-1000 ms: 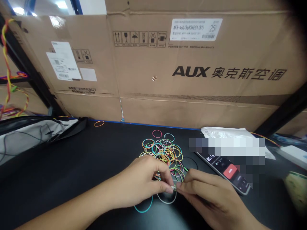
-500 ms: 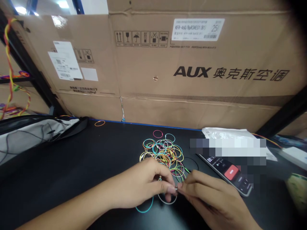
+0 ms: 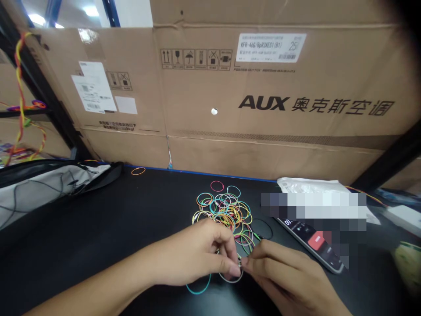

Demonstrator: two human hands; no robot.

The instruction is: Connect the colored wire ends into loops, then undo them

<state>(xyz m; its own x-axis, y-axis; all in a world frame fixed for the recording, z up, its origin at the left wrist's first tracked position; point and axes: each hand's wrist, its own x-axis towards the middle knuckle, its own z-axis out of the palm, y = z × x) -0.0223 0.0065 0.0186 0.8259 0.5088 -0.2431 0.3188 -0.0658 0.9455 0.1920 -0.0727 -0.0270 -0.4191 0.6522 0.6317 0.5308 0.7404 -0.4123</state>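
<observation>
My left hand (image 3: 210, 252) is closed, its thumb and fingers pinching a thin white wire loop (image 3: 231, 281) near the loop's small metal clasp. From the other side my right hand (image 3: 283, 267) pinches the same loop at the clasp, fingertips almost touching those of the left. The clasp is mostly covered by fingertips. Just beyond both hands lies a heap of thin coloured wire loops (image 3: 226, 210) on the black tabletop. A teal loop (image 3: 198, 292) shows partly from under my left wrist.
A phone (image 3: 312, 243) lies right of the loops, beside a white plastic packet (image 3: 311, 185). A large cardboard box (image 3: 197, 96) stands along the back edge. A grey bag (image 3: 49, 184) sits at the left, near a single orange loop (image 3: 138, 171).
The view has tilted slightly upward, so everything sits a little lower. Both hands stay at the white loop's clasp, with only small finger movement.
</observation>
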